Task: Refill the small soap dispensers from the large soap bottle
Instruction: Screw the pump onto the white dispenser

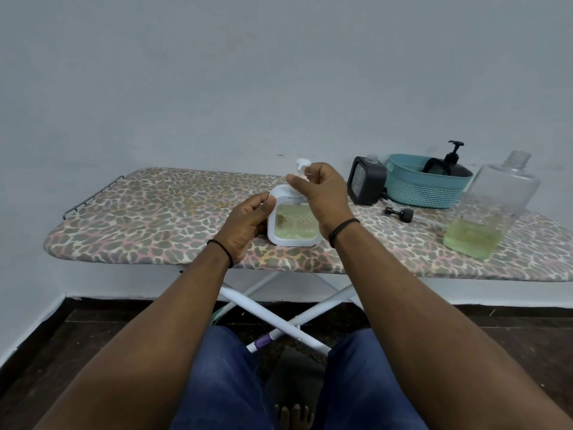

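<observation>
The right hand (319, 193) covered the neck of the white square soap dispenser (293, 223), so whether its white pump head (302, 165) was screwed home or only resting in the opening could not be told. That hand's fingers were curled round the pump stem, pinching it just below the spout. The left hand (246, 225) gripped the dispenser's left edge, thumb near the upper corner, hiding that side. The dispenser stood upright on the leopard-print padded surface (155, 218), near its front edge. Its clear front panel showed pale green soap almost to the top, with a brownish smudge in the upper left of the window.

To the right stood the large clear plastic soap bottle (493, 206), uncapped, holding a shallow layer of green liquid. A black square dispenser (366, 181) with its neck open stood beside a teal woven plastic basket (428, 187); a black pump bottle (449, 164) rose from the basket, its body mostly hidden behind the rim. A loose black pump cap (400, 213) lay on the surface in front.
</observation>
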